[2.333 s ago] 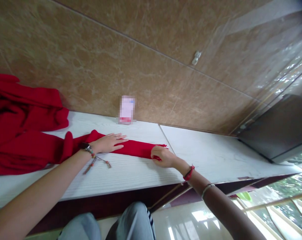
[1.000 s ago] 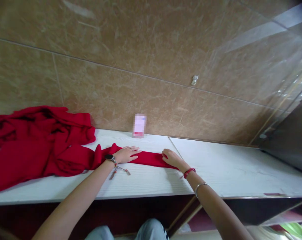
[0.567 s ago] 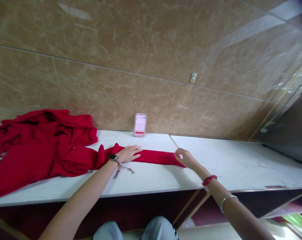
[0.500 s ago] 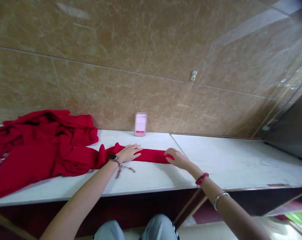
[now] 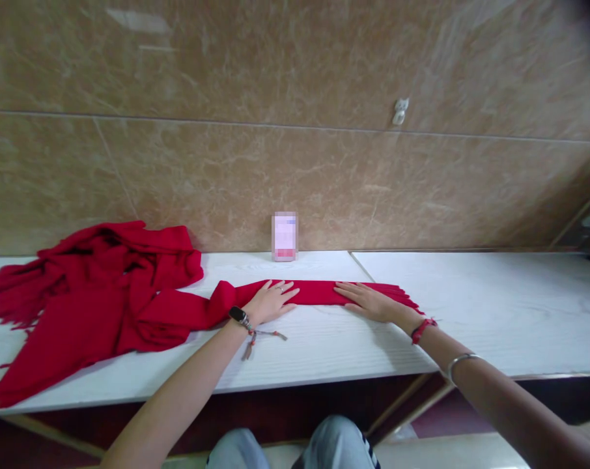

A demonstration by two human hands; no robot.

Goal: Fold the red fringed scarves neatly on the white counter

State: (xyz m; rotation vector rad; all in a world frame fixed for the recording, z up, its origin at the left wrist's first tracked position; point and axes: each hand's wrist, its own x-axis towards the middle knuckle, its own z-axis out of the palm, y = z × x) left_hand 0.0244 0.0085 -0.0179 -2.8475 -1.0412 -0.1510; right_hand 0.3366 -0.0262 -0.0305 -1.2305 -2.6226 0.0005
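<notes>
A red fringed scarf (image 5: 317, 293) lies along the white countertop, its right part flattened into a narrow strip with the fringe spread at the right end. Toward the left the cloth turns into a loose, crumpled heap. My left hand (image 5: 273, 303), with a dark watch at the wrist, presses flat on the strip, fingers spread. Farther right, my right hand (image 5: 366, 301) also lies flat on it, fingers stretched out and pointing left. Neither hand grips the cloth.
A small blurred pink-and-white box or screen (image 5: 284, 238) stands against the brown marble wall (image 5: 226, 176) behind the scarf. A white cat-shaped hook (image 5: 400, 111) is fixed on the wall. The white countertop (image 5: 485, 312) runs on to the right, with a seam behind my right hand.
The right end of the strip has been unfolded to the right, showing its fringe. My right hand has gone from curled at the cloth's end to flat on top. The view has shifted slightly.
</notes>
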